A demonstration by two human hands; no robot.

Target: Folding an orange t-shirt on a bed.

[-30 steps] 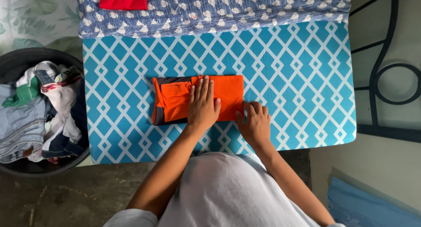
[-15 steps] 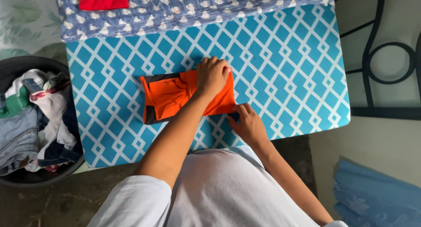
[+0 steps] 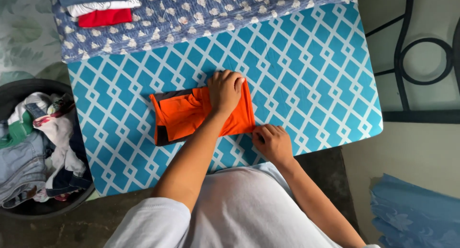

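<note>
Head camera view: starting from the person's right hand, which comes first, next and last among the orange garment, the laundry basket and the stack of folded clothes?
Measured from the right hand:
1. Orange garment: touching, its near right corner is under the fingers.
2. Stack of folded clothes: far left corner, on the blue floral cloth.
3. Laundry basket: off the table's left edge, a little farther than the stack.

- 1 orange garment (image 3: pixel 184 115) on the table (image 3: pixel 311 70)
- 2 hands: left hand (image 3: pixel 224 90), right hand (image 3: pixel 272 142)
- 3 folded items in the stack (image 3: pixel 100 6): dark blue, white, red
- 1 laundry basket (image 3: pixel 28 147), full of mixed clothes
</note>
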